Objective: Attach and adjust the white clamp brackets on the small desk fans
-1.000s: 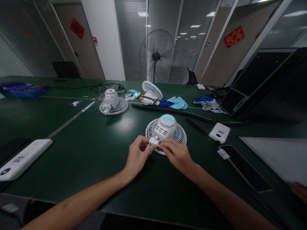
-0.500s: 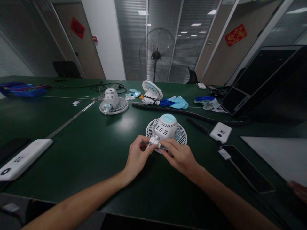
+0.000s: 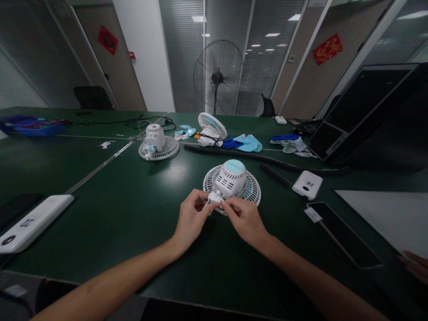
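Note:
A white fan head with a pale blue cap rests grille-down on the green table in front of me. At its near side sticks out a small white joint piece. My left hand pinches this piece from the left between thumb and fingers. From the right, my right hand has thumb and fingertips closed at the piece's other end. Whether the right fingers hold a tiny part there is hidden.
Another fan head lies further back left, and a small fan stands behind. Blue fan blades, gloves and a black strip lie beyond. Right are a power bank, a phone and another person's hand.
My right hand has curled in, its fingers drawn closer together at the joint piece. My left hand and the fan head stay in place.

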Motion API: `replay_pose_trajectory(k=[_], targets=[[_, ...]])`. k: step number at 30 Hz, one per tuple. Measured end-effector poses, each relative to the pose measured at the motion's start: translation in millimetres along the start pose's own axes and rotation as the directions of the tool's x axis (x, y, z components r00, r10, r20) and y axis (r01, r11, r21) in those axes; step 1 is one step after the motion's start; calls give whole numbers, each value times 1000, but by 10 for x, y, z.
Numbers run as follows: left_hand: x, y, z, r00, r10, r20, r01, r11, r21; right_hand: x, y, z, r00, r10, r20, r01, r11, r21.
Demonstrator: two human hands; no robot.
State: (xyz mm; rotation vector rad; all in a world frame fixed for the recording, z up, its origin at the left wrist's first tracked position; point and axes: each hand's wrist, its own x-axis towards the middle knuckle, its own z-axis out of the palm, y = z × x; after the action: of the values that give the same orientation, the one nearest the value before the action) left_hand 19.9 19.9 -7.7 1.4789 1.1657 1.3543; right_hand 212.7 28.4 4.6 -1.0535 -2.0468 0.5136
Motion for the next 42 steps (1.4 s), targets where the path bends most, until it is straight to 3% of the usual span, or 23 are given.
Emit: replay_pose_trajectory(k=[3,6,10,13,16,19,22,24,26,28,30,31,33,36,39,42], targets=[[0,-7,4,1000,5,-7,-5,1000,9,-3,-13,-27,999,36,33,-36,999,0],[-2,-15,6,1000,8,-13,-8,1000,22,-15,40,-111,994,-104,19,106,973,-204],[0,-19,7,1000,5,-12,-5,1000,16,-23,130,-207,948,-299,107,316,854,-414],[8,-17,3,1000,14,-7,-14,1000,16,-17,159,-211,926,-360,109,370,818,-441],[6,-5,-2,999,32,8,-32,999,17,-13,156,-173,937,-336,96,345,846,-407],[-14,14,-2,999,45,24,-46,999,22,-16,120,-115,962,-263,78,274,917,-288],[-33,31,1,998,56,29,-57,998,23,-14,47,-43,998,-12,62,13,1000,-16],[-35,36,0,998,53,28,-54,998,38,-7,-5,-5,965,220,144,-244,953,178],[-28,37,-1,999,46,21,-47,998,53,-1,-36,2,917,326,231,-379,892,247],[-18,35,-3,999,43,12,-44,997,56,-1,-36,-34,944,267,191,-300,939,169],[-10,30,-4,999,45,11,-46,997,55,-5,-9,-106,995,75,71,-72,996,-42],[-8,27,-4,999,46,13,-47,997,56,-7,9,-149,998,-30,53,39,985,-166],[-8,17,-2,999,45,13,-45,997,58,-7,43,-232,977,-193,90,212,911,-355],[-13,2,4,999,33,2,-33,998,58,2,72,-301,928,-320,192,373,810,-452],[-20,-1,10,1000,29,5,-29,999,39,11,66,-274,922,-344,180,388,830,-400],[-28,17,10,999,35,14,-36,999,23,20,26,-179,980,-168,108,185,966,-178]])
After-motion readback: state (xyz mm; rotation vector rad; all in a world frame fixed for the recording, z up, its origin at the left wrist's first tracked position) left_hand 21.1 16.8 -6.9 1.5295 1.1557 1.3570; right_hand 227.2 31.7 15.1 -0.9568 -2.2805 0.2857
